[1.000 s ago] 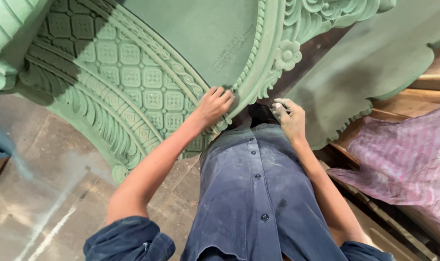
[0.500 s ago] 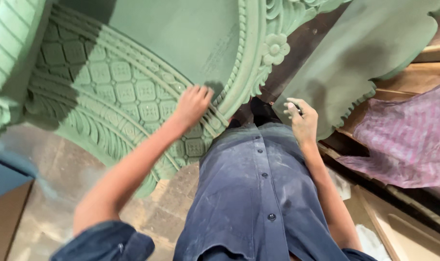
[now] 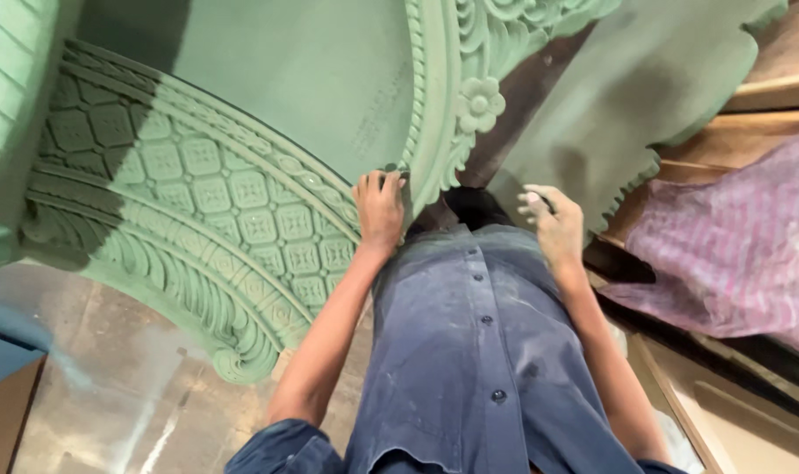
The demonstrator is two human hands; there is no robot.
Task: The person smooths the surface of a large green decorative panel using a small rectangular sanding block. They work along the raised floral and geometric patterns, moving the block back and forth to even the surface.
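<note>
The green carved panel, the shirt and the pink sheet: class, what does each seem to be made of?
Green carved panel: probably board or wood under matte green paint; crisp relief, a flower rosette, an even dull coat.
Shirt: woven blue cloth, buttoned, dusty.
Pink sheet: thin wrinkled plastic or fabric; unclear which.
Left hand presses on the panel.

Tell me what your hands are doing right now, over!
Left hand gripping the edge of the green carved panel. Right hand off the panel, pinching a small dark tool. Pink cloth lies off to the right, nothing blocking.
</note>
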